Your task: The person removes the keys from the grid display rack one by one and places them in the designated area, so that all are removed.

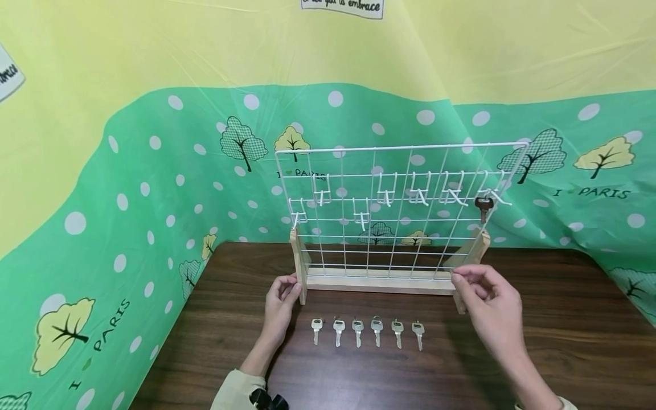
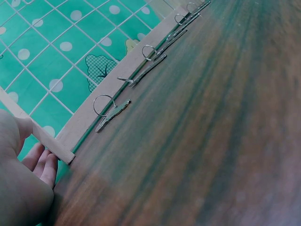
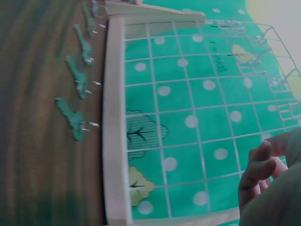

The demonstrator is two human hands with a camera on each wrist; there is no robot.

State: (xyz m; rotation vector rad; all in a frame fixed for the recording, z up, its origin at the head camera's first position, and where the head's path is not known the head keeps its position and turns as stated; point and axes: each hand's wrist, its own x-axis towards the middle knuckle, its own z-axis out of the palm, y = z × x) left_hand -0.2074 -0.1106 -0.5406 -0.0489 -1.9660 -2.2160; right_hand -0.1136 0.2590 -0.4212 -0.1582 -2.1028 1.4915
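Observation:
A white wire grid rack [image 1: 359,236] stands on a wooden base with wooden end legs. Beside its left leg [image 1: 298,265], my left hand [image 1: 279,304] has its thumb and bent fingers against the wood, gripping the lower part. Raised in front of the rack's right end, my right hand [image 1: 492,304] has loosely bent fingers, with nothing seen between them. A dark-headed key [image 1: 484,209] hangs from the hook at the far right. Several silver keys [image 1: 377,326] with small rings lie in a row on the table before the base.
Several white hooks [image 1: 420,193] are clipped to the grid at two heights, their prongs pointing forward. The dark wood table [image 1: 369,376] carries the rack and keys. A green and yellow printed cloth [image 1: 169,188] hangs close behind the table and along its left side.

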